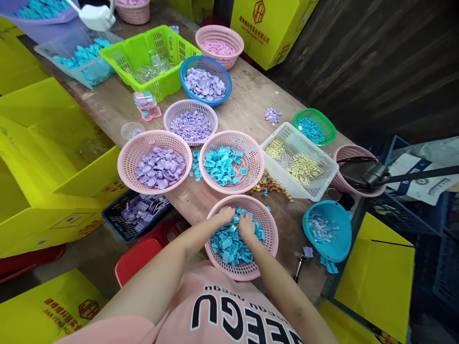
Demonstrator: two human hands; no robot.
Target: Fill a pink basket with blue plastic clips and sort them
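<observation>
Both of my hands reach into a pink perforated basket (271, 239) at the table's near edge, against my shirt. Small blue plastic pieces (229, 247) are heaped inside it. My left hand (226, 216) is at the far left part of the heap, its fingers curled down and partly hidden. Close beside it, my right hand (246, 227) presses curled fingers among the pieces. What either hand holds cannot be made out. Just beyond stands another pink basket (254, 160) with blue pieces, and left of it a pink basket (124, 162) with purple spoon-shaped pieces.
Farther back are a lilac basket (172, 109), a blue basket (229, 81) and a lime-green crate (122, 69). To the right lie a translucent tray (315, 191) of cream pieces and a turquoise basin (333, 248). A red stool (139, 255) and yellow boxes (79, 215) flank the table.
</observation>
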